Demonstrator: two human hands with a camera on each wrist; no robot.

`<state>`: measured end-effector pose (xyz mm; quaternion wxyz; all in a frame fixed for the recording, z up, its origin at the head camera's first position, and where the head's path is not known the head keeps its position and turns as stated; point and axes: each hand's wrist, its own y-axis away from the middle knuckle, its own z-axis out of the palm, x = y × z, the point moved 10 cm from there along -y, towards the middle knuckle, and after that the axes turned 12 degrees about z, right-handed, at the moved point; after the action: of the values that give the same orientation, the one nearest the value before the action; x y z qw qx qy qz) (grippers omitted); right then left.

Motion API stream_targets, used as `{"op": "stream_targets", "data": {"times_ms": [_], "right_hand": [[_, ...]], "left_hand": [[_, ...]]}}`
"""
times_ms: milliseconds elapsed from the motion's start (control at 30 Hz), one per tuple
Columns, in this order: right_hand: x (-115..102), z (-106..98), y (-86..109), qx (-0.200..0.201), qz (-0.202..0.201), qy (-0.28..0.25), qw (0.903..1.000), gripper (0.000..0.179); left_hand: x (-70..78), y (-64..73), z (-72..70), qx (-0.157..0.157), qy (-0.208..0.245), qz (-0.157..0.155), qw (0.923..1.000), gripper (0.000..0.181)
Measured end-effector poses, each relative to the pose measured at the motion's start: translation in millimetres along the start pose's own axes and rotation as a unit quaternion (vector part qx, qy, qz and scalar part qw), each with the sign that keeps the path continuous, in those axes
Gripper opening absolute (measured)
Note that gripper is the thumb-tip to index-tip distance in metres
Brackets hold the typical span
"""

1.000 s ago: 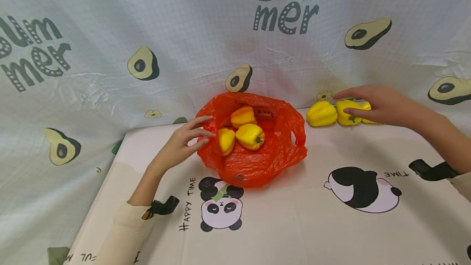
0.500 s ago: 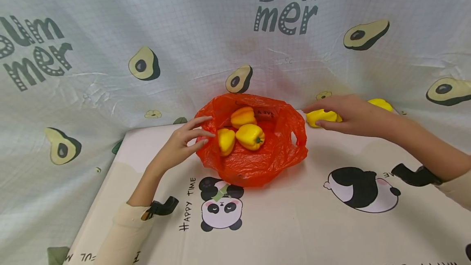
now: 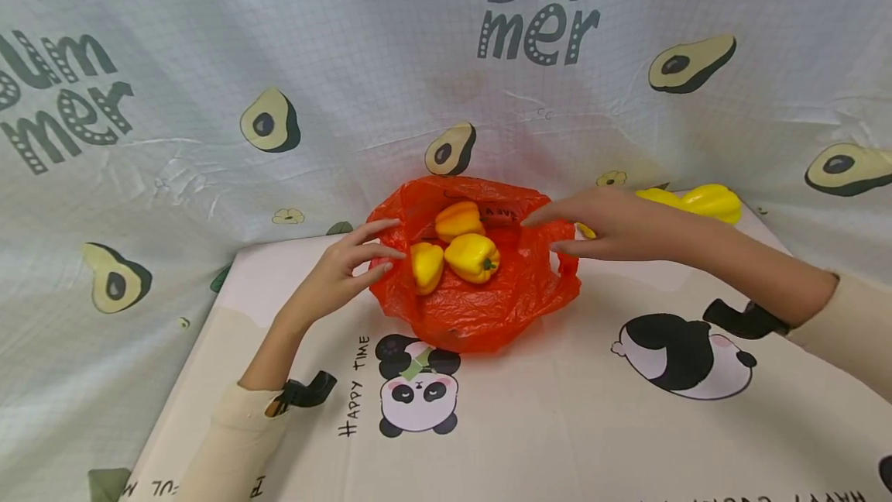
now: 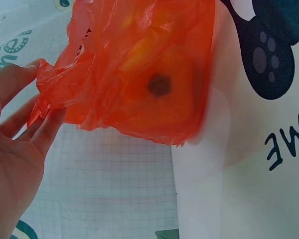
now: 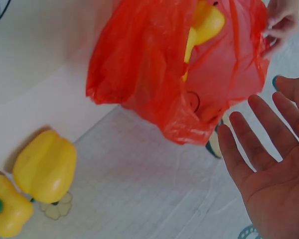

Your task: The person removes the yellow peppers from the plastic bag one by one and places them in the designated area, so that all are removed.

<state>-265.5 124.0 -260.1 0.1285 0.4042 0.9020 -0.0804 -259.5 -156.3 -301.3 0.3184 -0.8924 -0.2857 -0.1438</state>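
A red plastic bag (image 3: 474,320) stands with its mouth open, and inside it lie two yellow bell peppers (image 3: 472,258) and an orange-yellow bell pepper (image 3: 458,221). My left hand (image 3: 334,273) pinches the bag's left rim between thumb and fingers, as the left wrist view (image 4: 20,149) shows plainly. At the bag's right rim is my right hand (image 3: 606,225), its fingers extended; the right wrist view shows a bare palm (image 5: 276,184) with nothing in it. Whether its fingertips touch the plastic, I cannot tell.
More yellow bell peppers (image 3: 714,202) lie at the table's back right, partly behind the right forearm; two show as yellow peppers (image 5: 45,167) in the right wrist view. A printed cloth (image 3: 557,409) with pandas covers the table. Behind hangs an avocado-print sheet (image 3: 362,60).
My right hand has moved left from over the yellow peppers to the bag's right rim, carrying nothing. The left hand has stayed at the left rim.
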Motion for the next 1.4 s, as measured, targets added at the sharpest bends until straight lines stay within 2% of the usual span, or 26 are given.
{"op": "stream_targets", "data": {"times_ms": [367,567,833,967,1100,1400], "right_hand": [[-44,22,-47.6,-0.069,-0.051,-0.016,0.9962,0.043],[-57,39,-73.7,-0.103,-0.05,0.003,0.9935,0.041],[-61,68,-99.5,-0.145,-0.023,0.006,0.9892,0.041],[-63,72,-112.1,-0.134,-0.034,0.021,0.9902,0.041],[-63,72,-123.5,-0.124,-0.046,0.011,0.9911,0.039],[-59,89,-144.8,-0.144,-0.043,-0.007,0.9887,0.045]], "left_hand": [[2.1,-0.8,-1.0,-0.004,-0.007,0.002,1.0,0.021],[3.6,-1.6,-2.9,-0.001,-0.017,0.006,0.9998,0.021],[3.9,-1.0,0.2,0.001,-0.006,-0.004,1.0,0.021],[5.2,-1.6,-0.6,0.006,-0.006,-0.002,1.0,0.021],[4.3,-1.2,-2.0,0.01,-0.008,-0.001,0.9999,0.021],[2.4,2.9,-3.8,0.018,-0.015,-0.003,0.9997,0.019]]}}
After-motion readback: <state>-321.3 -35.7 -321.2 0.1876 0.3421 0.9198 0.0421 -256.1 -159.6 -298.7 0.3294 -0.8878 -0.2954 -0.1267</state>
